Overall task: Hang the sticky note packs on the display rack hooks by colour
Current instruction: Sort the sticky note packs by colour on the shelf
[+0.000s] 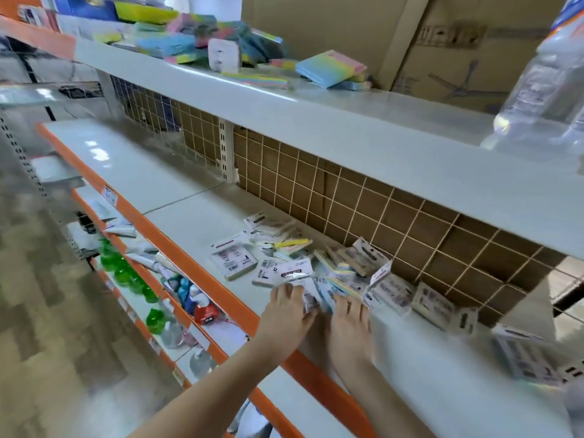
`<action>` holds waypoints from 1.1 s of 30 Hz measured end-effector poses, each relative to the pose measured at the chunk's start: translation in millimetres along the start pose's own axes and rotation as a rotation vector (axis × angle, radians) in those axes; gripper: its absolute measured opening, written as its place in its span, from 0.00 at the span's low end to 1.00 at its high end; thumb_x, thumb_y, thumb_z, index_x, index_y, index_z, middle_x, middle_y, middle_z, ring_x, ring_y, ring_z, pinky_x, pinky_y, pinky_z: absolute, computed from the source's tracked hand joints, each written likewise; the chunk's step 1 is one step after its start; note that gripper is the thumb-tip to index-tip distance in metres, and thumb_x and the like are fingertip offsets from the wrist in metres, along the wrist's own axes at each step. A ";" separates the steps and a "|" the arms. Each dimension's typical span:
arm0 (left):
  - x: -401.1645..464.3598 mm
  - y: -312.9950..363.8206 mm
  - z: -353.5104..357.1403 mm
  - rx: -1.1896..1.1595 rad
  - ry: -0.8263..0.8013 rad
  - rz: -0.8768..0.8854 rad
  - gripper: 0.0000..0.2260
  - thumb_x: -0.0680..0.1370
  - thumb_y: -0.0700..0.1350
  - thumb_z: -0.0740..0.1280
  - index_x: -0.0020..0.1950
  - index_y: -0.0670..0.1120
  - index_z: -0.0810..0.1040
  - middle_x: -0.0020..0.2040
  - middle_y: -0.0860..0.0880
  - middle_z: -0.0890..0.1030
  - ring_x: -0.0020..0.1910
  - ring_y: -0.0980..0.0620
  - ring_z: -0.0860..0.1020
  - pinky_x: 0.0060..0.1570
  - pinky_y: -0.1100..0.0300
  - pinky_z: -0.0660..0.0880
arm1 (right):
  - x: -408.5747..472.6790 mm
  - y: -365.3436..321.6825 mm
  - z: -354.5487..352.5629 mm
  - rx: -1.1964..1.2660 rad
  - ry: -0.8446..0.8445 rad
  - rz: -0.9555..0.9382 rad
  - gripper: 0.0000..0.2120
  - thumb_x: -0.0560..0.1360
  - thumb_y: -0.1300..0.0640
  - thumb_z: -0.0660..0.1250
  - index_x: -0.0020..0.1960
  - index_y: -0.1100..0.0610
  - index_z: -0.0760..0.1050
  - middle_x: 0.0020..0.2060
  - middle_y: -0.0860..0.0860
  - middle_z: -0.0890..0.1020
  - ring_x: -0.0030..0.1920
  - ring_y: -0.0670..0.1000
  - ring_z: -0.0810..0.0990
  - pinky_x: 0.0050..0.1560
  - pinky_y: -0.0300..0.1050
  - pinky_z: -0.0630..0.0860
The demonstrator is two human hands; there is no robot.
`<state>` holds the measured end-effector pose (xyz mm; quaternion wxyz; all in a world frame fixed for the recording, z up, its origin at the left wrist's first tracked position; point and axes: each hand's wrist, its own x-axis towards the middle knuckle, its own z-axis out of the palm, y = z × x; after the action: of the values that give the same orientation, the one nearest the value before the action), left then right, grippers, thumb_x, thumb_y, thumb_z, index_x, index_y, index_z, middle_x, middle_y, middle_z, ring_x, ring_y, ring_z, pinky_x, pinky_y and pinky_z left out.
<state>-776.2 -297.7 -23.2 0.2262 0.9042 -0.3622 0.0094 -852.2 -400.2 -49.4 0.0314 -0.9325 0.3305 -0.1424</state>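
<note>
Head view: both hands (319, 311) rest on sticky note packs (294, 273)

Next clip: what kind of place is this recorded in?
Most likely a retail shop aisle. Tiered orange-edged shelves carry a price label, a pile of sticky note packs lies before a wire grid back panel, and bottled goods fill the lower shelf.

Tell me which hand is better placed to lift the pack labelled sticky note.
Probably the left hand: its fingers already rest on that labelled pack. The right hand touches the neighbouring heap.
</note>
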 end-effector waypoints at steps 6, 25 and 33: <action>22.6 -13.6 18.2 0.215 -0.043 0.080 0.31 0.56 0.48 0.80 0.56 0.40 0.78 0.53 0.38 0.78 0.55 0.38 0.78 0.56 0.47 0.76 | 9.7 -5.0 1.2 -0.106 0.032 0.086 0.22 0.53 0.60 0.82 0.44 0.60 0.79 0.38 0.57 0.80 0.38 0.60 0.80 0.34 0.50 0.78; 36.8 -51.9 -12.8 -0.577 0.105 0.169 0.18 0.80 0.55 0.57 0.61 0.45 0.76 0.55 0.52 0.76 0.54 0.63 0.67 0.54 0.75 0.63 | -18.4 -26.0 -10.1 -0.006 0.386 0.152 0.11 0.66 0.62 0.72 0.48 0.58 0.79 0.37 0.52 0.82 0.34 0.55 0.81 0.30 0.44 0.77; 42.0 -55.3 -22.3 -1.092 -0.068 -0.259 0.11 0.81 0.51 0.59 0.56 0.46 0.76 0.52 0.49 0.79 0.53 0.51 0.77 0.47 0.62 0.77 | -30.0 -28.4 -27.8 0.368 0.463 0.341 0.09 0.78 0.62 0.60 0.55 0.60 0.75 0.42 0.54 0.81 0.32 0.53 0.78 0.28 0.47 0.74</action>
<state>-705.5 -280.6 -17.7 0.6490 0.6926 -0.2077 -0.2366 -865.1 -358.4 -25.9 0.1467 -0.7854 0.4488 -0.4002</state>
